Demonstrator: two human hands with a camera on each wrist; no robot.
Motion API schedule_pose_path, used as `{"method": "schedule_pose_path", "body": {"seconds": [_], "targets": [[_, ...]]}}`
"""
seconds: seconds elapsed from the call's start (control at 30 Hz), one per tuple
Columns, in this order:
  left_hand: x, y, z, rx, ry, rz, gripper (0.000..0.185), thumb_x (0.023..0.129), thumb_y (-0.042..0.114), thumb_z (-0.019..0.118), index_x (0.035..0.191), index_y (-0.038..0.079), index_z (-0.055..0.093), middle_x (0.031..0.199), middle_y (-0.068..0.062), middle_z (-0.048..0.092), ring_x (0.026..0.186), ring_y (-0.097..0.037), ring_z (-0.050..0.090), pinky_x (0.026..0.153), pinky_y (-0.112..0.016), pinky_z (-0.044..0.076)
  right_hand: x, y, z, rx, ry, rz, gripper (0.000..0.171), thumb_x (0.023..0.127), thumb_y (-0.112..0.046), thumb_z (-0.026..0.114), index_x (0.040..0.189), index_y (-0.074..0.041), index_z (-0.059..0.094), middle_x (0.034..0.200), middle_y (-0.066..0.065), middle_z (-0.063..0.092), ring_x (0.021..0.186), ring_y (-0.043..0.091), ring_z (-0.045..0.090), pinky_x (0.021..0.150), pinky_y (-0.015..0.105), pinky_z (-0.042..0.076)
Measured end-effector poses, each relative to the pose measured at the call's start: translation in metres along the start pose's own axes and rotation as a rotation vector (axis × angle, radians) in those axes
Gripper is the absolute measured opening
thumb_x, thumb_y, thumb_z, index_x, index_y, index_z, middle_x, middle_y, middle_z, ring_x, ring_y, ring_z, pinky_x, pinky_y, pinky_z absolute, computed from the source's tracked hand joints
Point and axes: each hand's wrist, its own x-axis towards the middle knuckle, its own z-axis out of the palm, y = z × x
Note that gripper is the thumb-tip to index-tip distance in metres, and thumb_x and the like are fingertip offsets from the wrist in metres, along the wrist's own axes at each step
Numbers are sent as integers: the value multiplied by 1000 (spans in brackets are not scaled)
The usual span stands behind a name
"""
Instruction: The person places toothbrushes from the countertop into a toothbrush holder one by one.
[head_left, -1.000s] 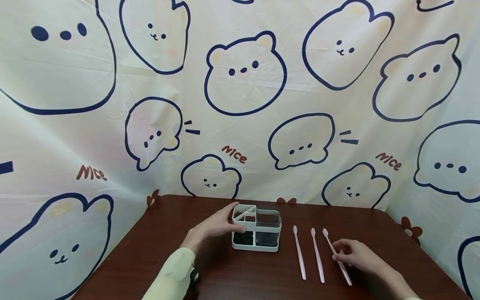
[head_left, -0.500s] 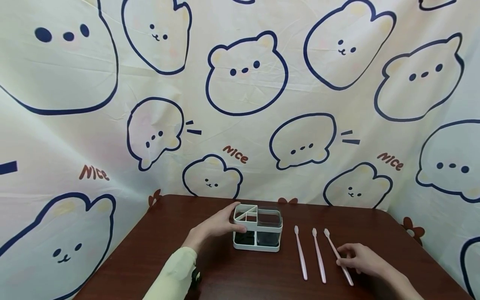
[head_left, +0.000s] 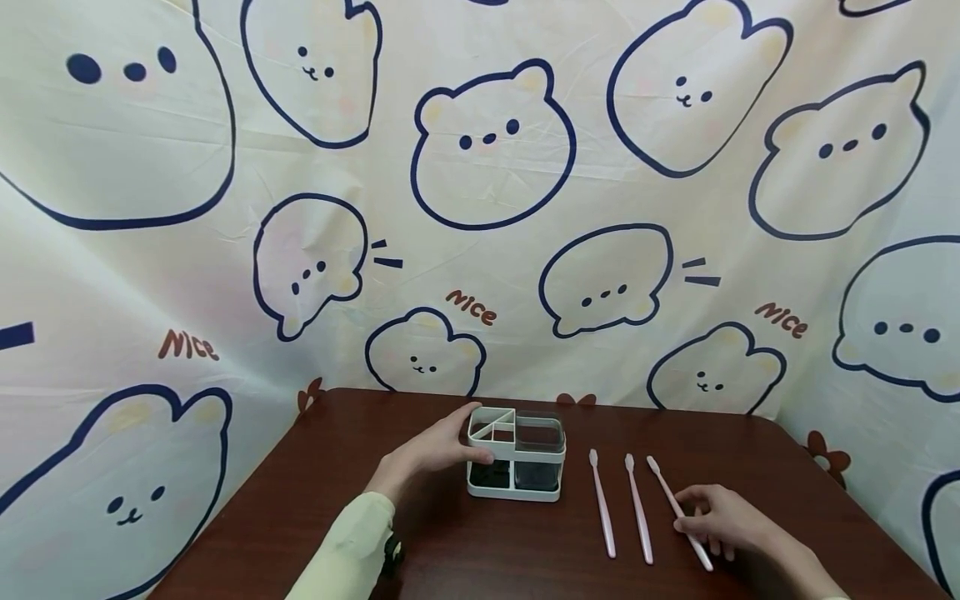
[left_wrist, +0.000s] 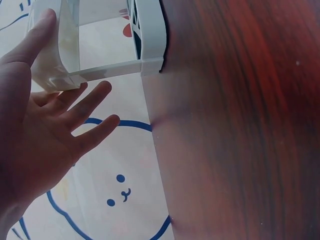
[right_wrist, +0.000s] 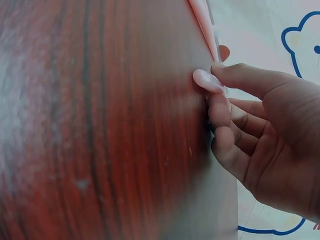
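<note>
A white toothbrush holder (head_left: 525, 456) with divided upper openings and a dark see-through cup in its right half stands on the brown table. My left hand (head_left: 431, 446) grips its left end, thumb in front and fingers behind; the left wrist view shows the thumb on the holder's frame (left_wrist: 150, 40). Three pink toothbrushes lie to the right: the left one (head_left: 602, 508), the middle one (head_left: 639, 512) and the right one (head_left: 682, 517). My right hand (head_left: 723, 517) pinches the right toothbrush by its handle. In the right wrist view, thumb and index finger meet at the handle's end (right_wrist: 207, 81).
The dark wood table (head_left: 450, 550) ends at a cloth backdrop (head_left: 495, 183) printed with bear outlines, which rises behind it and on both sides. Two toothbrushes lie between the holder and my right hand.
My right hand has slid slightly right along the right toothbrush's handle, whose lower end has shifted a little to the right. My left hand stays on the holder.
</note>
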Motion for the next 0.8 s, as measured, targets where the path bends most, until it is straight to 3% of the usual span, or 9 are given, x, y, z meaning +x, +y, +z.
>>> {"method": "schedule_pose_path", "body": {"seconds": [0.33,0.8], "targets": [[-1,3,-1,0,7,-2,99,81,49,77,157,14,23,159,-12,34,141,-31,38,114,-60,33,0,-7,-1,53,7,-4,53,91,-27,71,128,6,54,70,8,62,51,16,58,45,38,53],[-2,2,1,-6,1,0,99,82,48,77,157,13,22,160,-14,31,142,-31,37,115,-59,32,5,-34,0,36,150,-55,49,91,-19,70,128,3,47,69,7,57,51,21,57,44,36,52]]}}
